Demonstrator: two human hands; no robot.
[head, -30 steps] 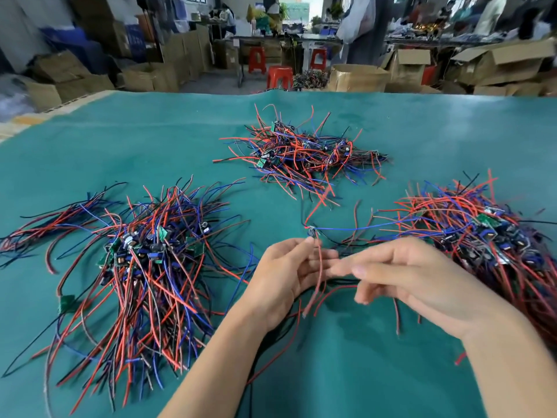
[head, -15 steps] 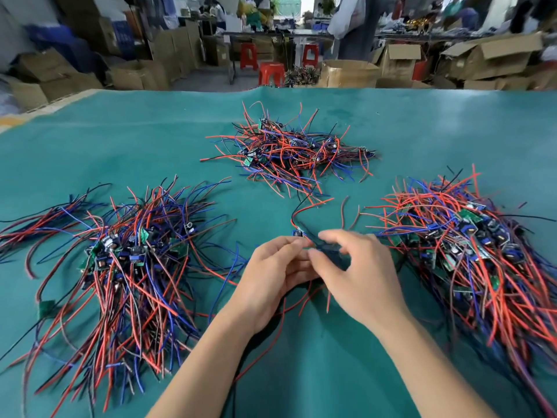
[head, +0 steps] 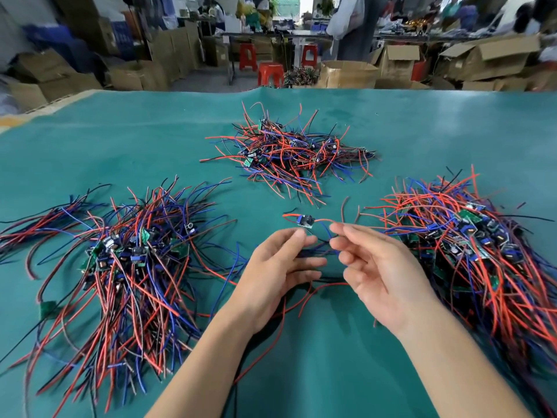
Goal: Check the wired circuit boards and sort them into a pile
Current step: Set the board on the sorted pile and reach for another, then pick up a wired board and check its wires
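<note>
— Where is the circuit board (head: 306, 222) being checked?

— Lifted above the green tabletop (head: 120, 140), just beyond the fingertips of both hands, its red and blue wires trailing down between them.

— And the hands?

— The left hand (head: 278, 267) has its fingers loosely curled around the wires; the right hand (head: 381, 268) pinches a wire near the board (the exact contact is hard to make out).

— The piles?

— One pile at left (head: 129, 254), a far pile (head: 289, 152) in the middle, another pile at right (head: 470, 236), all well apart
</note>
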